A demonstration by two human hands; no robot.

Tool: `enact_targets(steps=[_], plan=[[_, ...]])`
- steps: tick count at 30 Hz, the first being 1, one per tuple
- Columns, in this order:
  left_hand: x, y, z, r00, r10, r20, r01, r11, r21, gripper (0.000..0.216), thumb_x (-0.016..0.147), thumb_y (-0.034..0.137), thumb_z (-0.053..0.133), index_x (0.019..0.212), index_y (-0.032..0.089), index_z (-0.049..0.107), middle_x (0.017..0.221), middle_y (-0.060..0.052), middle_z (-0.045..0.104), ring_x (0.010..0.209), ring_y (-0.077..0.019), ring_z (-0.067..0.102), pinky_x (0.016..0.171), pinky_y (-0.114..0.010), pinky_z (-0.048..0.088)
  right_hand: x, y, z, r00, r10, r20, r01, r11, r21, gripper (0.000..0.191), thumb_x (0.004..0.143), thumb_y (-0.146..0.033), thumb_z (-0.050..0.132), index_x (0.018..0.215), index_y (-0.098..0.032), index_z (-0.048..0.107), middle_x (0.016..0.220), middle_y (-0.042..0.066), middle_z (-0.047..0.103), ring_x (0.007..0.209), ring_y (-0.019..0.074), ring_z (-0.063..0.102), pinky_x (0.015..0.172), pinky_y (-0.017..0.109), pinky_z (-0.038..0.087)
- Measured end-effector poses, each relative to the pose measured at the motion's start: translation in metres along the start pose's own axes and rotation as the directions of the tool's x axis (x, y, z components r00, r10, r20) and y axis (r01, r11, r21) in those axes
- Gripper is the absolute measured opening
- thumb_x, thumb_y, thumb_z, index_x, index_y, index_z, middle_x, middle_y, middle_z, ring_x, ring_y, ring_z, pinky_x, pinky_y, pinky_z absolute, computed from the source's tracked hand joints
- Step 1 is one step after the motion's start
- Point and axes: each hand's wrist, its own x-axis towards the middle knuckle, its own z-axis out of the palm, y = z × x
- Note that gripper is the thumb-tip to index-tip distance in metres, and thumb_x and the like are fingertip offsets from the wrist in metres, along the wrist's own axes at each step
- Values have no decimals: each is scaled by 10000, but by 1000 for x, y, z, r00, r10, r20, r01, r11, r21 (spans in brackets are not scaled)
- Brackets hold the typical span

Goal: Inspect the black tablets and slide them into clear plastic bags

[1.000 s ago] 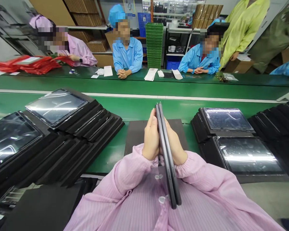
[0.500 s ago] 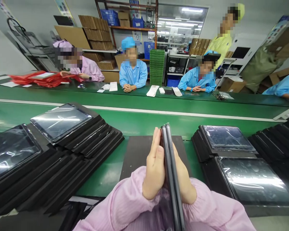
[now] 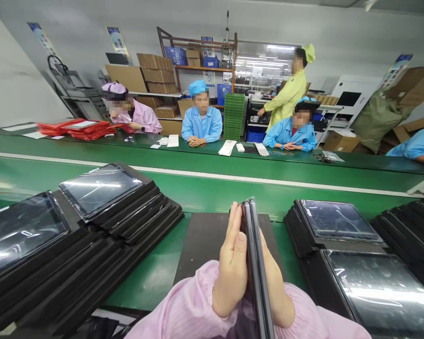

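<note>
Green bench (image 3: 137, 278) extends across the view, with a white strip (image 3: 212, 175) running along its length. On the far side sit a person in pink (image 3: 146, 115), beside red packets (image 3: 88, 130), and a person in blue (image 3: 202, 123) with clasped hands. Behind the far edge stands a column of green trays (image 3: 233, 120).

Pair of tablets (image 3: 257, 263): held on edge, side by side, between the two palms, above a dark board (image 3: 208, 235); perforated narrow edges face the camera.

Left hand (image 3: 230, 270): pressed flat against the left face; fingers (image 3: 233, 228) straight, together and directed forward.

Right hand (image 3: 273, 278): pressed against the right face, completing the clamp; fingers partly hidden by the tablets, exact posture cannot be told.

Left stack (image 3: 148, 207): black holders carrying glossy screens (image 3: 102, 186), face up. Right stack (image 3: 298, 226): similar holders, also topped with glossy screens.
</note>
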Motion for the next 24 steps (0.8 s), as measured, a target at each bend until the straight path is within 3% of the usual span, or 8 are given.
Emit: enact_targets(steps=[8, 18, 21, 24], plan=[[-3, -1, -1, 1000, 10, 1, -10, 999, -38, 523, 866, 545, 404, 1312, 279, 475, 1461, 10, 364, 1357, -182, 297, 1120, -298, 245, -2, 4, -1, 999, -34, -5, 34, 997, -72, 497, 947, -475, 260, 1401, -289, 342, 1460, -36, 343, 1334, 176, 336, 1099, 332, 349], [-3, -1, -4, 1000, 13, -7, -13, 999, -51, 499, 860, 542, 419, 1294, 304, 493, 1446, 31, 390, 1356, -174, 299, 1120, -265, 241, -3, 2, -4, 998, -47, 48, 51, 994, -93, 511, 953, -486, 229, 1424, -291, 259, 1491, -30, 273, 1358, 142, 267, 1120, 307, 283], [-3, 0, -4, 999, -28, -15, 26, 995, -100, 528, 856, 551, 420, 1309, 288, 478, 1428, 12, 425, 1340, -178, 335, 1106, -264, 278, -7, 6, -4, 997, -36, 64, 45, 986, -161, 499, 971, -431, 188, 1444, -272, 191, 1513, -34, 210, 1375, 129, 206, 1122, 295, 263], [-2, 1, -3, 996, -85, 4, 84, 982, -169, 567, 846, 565, 429, 1320, 258, 473, 1404, -22, 462, 1323, -194, 367, 1081, -279, 336, -10, 10, -1, 991, -130, 9, 129, 966, -222, 476, 980, -360, 191, 1448, -271, 193, 1520, -37, 201, 1380, 137, 195, 1120, 297, 255]])
